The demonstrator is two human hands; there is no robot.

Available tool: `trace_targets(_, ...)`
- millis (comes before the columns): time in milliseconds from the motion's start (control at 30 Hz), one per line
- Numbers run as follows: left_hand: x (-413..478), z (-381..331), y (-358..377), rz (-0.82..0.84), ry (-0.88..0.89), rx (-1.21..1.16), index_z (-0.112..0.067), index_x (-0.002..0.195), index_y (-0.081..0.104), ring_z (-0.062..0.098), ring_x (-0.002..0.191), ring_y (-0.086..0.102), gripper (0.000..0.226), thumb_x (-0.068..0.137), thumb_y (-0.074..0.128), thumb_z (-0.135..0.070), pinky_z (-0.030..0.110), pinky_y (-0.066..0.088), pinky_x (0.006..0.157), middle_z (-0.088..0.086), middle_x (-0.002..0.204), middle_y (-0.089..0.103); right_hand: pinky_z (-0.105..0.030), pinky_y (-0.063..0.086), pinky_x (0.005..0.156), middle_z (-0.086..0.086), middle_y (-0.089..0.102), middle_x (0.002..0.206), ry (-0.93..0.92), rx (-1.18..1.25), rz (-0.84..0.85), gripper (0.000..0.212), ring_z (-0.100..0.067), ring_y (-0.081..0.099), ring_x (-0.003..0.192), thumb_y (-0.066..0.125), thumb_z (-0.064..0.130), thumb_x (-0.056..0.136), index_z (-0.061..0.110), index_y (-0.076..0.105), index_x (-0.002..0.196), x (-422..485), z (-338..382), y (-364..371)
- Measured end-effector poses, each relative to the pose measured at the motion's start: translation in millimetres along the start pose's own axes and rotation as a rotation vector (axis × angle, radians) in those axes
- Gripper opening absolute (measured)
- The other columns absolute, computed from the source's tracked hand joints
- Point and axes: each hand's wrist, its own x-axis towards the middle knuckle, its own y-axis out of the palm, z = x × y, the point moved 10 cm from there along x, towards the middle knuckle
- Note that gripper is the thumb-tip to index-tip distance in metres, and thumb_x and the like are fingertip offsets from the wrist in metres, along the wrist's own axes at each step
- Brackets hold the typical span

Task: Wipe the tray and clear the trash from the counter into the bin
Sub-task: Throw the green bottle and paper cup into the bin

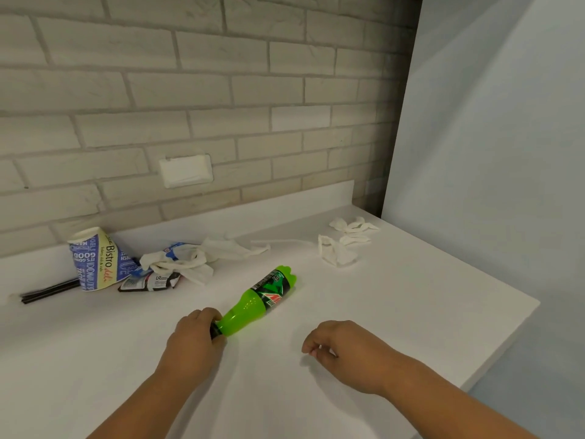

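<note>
A green plastic soda bottle [259, 299] lies on its side in the middle of the white counter [411, 296]. My left hand [196, 337] is closed around its capped neck. To the right, my right hand [335, 343] hovers just above the counter with fingers loosely curled and nothing in them. Further back lie a crushed blue and yellow paper cup [93, 258], a heap of crumpled napkins and wrappers [177, 264], and torn white tissue pieces [345, 239]. No tray or bin is in view.
Black straws or sticks [47, 293] lie at the far left by the cup. A brick wall with a white outlet cover [186, 170] backs the counter. The counter's right edge [506, 337] drops off beside a pale wall.
</note>
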Motion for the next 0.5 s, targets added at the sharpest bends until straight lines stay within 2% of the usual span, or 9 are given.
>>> trace_targets(133,-12,-13,3,0.044,-0.003,-0.137,-0.029,0.108,0.05,0.012,0.08,0.054,0.035,0.079,0.069,-0.026,0.024,0.039,0.065,-0.006,0.095,0.054,-0.019,0.041,0.092,0.009,0.052,0.123,-0.021,-0.015,-0.047,0.03,-0.009,0.054,0.104,0.045,0.022,0.096,0.028,0.057,0.124,17,9,5)
trace_targets(267,-23,-29,11,0.097,-0.076,-0.391,-0.028,0.092,0.051,0.013,0.065,0.058,0.029,0.074,0.073,-0.029,0.023,0.043,0.058,0.0,0.077,0.061,-0.025,0.044,0.09,0.007,0.047,0.123,0.009,0.039,-0.06,0.045,-0.008,0.049,0.089,0.044,0.038,0.097,0.043,0.032,0.141,35,17,16)
trace_targets(333,-28,-36,16,0.113,-0.127,-0.519,-0.029,0.089,0.051,0.017,0.065,0.062,0.03,0.072,0.076,-0.031,0.025,0.044,0.059,0.006,0.076,0.064,-0.026,0.043,0.091,0.004,0.043,0.125,0.011,0.047,-0.052,0.049,-0.011,0.049,0.092,0.039,0.045,0.098,0.048,0.021,0.143,43,24,23)
trace_targets(433,-34,-46,22,0.144,-0.171,-0.646,-0.027,0.088,0.052,0.014,0.062,0.06,0.038,0.06,0.075,-0.041,0.024,0.044,0.059,0.001,0.073,0.062,-0.024,0.038,0.094,0.0,0.043,0.128,0.023,0.111,-0.055,0.045,-0.017,0.049,0.114,0.032,0.048,0.099,0.048,0.023,0.143,52,29,30)
trace_targets(500,-37,-50,29,0.22,-0.177,-0.729,-0.024,0.089,0.056,0.01,0.062,0.06,0.044,0.052,0.073,-0.042,0.024,0.046,0.064,-0.003,0.076,0.064,-0.025,0.04,0.092,-0.002,0.047,0.12,0.058,0.135,-0.071,0.041,-0.018,0.051,0.113,0.029,0.05,0.099,0.046,0.032,0.139,56,25,34)
